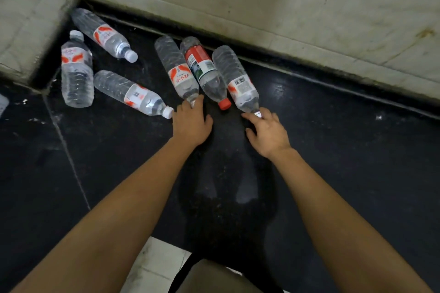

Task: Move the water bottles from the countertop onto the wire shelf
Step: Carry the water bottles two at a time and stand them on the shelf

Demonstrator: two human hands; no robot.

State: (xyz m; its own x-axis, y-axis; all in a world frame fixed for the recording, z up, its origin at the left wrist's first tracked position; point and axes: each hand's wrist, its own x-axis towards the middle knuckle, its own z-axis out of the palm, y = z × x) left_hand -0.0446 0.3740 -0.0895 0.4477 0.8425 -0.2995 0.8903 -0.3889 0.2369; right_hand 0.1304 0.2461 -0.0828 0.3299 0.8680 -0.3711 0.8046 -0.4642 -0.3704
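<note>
Both hands (191, 121) (267, 132) over black countertop (333, 150); marble wall (262, 7) behind.

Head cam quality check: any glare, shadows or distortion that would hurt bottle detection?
Head view: wide-angle bowing bends the pale tiled wall; the glossy black countertop mirrors both forearms and shows small glints; clear plastic water bottles stay sharp, labels readable; left hand and right hand lit evenly, no motion blur.

It looks like a plain kitchen or utility corner: a dark polished stone countertop (333, 162) fills the frame, meeting stained pale marble-tiled walls (309, 7) along the top and upper left.
</note>
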